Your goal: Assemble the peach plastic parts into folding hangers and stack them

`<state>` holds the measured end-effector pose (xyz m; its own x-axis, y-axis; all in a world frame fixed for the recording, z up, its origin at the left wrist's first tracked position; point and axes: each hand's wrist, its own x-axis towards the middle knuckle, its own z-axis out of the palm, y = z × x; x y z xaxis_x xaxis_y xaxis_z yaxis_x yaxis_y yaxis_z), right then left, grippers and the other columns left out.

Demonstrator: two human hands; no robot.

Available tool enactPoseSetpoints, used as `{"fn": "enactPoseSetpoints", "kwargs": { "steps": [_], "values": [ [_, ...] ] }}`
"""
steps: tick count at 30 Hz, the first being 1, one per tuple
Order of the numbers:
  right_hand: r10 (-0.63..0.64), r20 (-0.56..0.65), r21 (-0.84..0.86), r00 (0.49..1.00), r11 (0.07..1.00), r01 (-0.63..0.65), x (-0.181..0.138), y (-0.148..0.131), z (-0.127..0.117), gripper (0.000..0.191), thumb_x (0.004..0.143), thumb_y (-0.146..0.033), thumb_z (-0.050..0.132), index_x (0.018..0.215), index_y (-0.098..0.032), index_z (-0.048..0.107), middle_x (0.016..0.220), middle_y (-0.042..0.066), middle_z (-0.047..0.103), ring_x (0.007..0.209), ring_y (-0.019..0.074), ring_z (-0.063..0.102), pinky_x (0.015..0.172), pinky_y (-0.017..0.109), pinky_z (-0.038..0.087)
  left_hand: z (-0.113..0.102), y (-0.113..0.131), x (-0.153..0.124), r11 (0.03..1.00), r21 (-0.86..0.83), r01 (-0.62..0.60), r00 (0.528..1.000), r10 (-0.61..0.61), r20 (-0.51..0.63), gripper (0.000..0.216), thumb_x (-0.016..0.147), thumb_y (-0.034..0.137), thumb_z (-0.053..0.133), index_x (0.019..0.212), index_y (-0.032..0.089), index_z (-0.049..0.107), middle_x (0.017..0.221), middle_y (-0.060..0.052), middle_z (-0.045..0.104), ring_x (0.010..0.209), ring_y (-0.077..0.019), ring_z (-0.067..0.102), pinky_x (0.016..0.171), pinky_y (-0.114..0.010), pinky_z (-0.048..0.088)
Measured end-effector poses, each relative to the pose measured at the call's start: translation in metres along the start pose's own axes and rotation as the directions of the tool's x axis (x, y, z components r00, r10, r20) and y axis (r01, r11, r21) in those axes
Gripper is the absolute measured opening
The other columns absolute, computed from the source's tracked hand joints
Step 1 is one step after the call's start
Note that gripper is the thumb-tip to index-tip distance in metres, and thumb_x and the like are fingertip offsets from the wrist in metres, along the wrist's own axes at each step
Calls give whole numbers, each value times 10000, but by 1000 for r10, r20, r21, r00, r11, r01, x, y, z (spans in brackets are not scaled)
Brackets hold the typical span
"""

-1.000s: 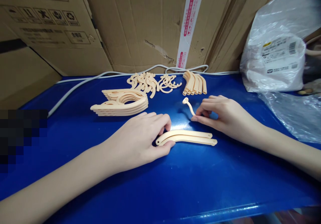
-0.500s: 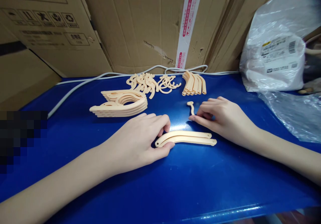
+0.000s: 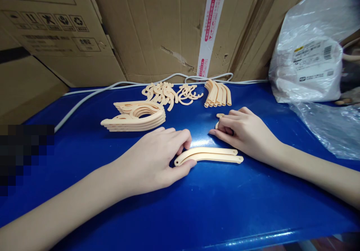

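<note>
Two cream plastic hanger arms [image 3: 213, 154], curved at the left end, lie side by side on the blue table. My left hand [image 3: 163, 157] is closed round their curved end, thumb on the near side and fingers on the far side. To the right, my right hand [image 3: 242, 129] has its fingers curled over a small cream hook [image 3: 220, 115]. Only the hook's flat top and a bit of its stem show; the rest is behind my fingers.
Stacked folded hangers [image 3: 135, 121] stand at the left, with loose hooks [image 3: 161, 93] and a row of hanger arms [image 3: 218, 93] further back. A white cable [image 3: 118, 83] runs before a cardboard box [image 3: 157, 30]. Plastic bags [image 3: 309, 63] lie at the right.
My right hand has shifted slightly left and its fingers now cover most of the hook, which showed more fully before. My left hand and the two arms have hardly moved.
</note>
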<state>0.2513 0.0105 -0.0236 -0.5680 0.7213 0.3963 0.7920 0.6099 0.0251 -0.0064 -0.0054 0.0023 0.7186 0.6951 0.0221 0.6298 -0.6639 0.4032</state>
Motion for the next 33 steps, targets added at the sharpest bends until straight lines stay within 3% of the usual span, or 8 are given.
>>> {"fn": "enactPoseSetpoints", "kwargs": {
  "steps": [16, 21, 24, 27, 29, 31, 33],
  "values": [
    [65, 93, 112, 994, 991, -76, 1, -1, -6, 364, 998, -429, 528, 730, -191, 587, 686, -3, 627, 664, 167, 565, 720, 334, 309, -1, -2, -1, 1000, 23, 3, 1000, -3, 18, 235, 931, 458, 570, 926, 228, 521, 805, 22, 593, 713, -184, 521, 634, -306, 310],
    [71, 69, 125, 995, 989, -79, -1, 2, -14, 392, 1013, -443, 482, 749, -191, 626, 700, 10, 646, 690, 178, 583, 736, 346, 318, -11, 2, -1, 996, 78, -34, 995, 42, -94, 296, 967, 520, 508, 949, 227, 543, 802, 15, 606, 724, -183, 548, 648, -307, 336],
    [63, 28, 122, 998, 990, -66, -3, 4, -19, 374, 1015, -430, 483, 775, -194, 648, 718, 19, 662, 686, 180, 584, 740, 355, 325, -33, 5, 9, 988, 142, 67, 974, -33, -226, 296, 952, 510, 490, 967, 222, 560, 815, 2, 620, 715, -180, 565, 642, -303, 348],
    [58, 14, 120, 998, 991, -59, -4, 6, -22, 357, 1013, -419, 489, 779, -203, 651, 715, 17, 664, 686, 183, 583, 730, 361, 326, -64, 0, 31, 909, 241, 339, 912, -255, -321, 362, 903, 567, 506, 976, 226, 600, 819, -10, 639, 721, -193, 575, 667, -318, 363],
    [57, 13, 124, 998, 991, -58, -4, 8, -24, 352, 1012, -412, 492, 772, -207, 649, 709, 14, 663, 682, 182, 582, 728, 363, 329, -83, -11, 50, 832, 315, 458, 871, -347, -348, 457, 892, 630, 471, 999, 214, 627, 879, -49, 661, 794, -236, 583, 718, -358, 387],
    [59, 12, 135, 998, 989, -60, -5, 9, -26, 345, 1008, -406, 499, 770, -206, 646, 708, 12, 662, 678, 179, 585, 729, 364, 330, -95, -26, 70, 779, 377, 501, 856, -383, -347, 566, 898, 669, 401, 1040, 183, 651, 911, -98, 661, 864, -280, 591, 765, -397, 412],
    [67, 13, 148, 998, 987, -68, -5, 10, -27, 335, 1006, -399, 507, 769, -205, 644, 709, 7, 662, 678, 177, 591, 728, 362, 329, -100, -43, 90, 729, 436, 528, 849, -466, -249, 689, 886, 717, 358, 1090, 144, 680, 962, -154, 658, 927, -334, 604, 786, -426, 437]
  ]
}}
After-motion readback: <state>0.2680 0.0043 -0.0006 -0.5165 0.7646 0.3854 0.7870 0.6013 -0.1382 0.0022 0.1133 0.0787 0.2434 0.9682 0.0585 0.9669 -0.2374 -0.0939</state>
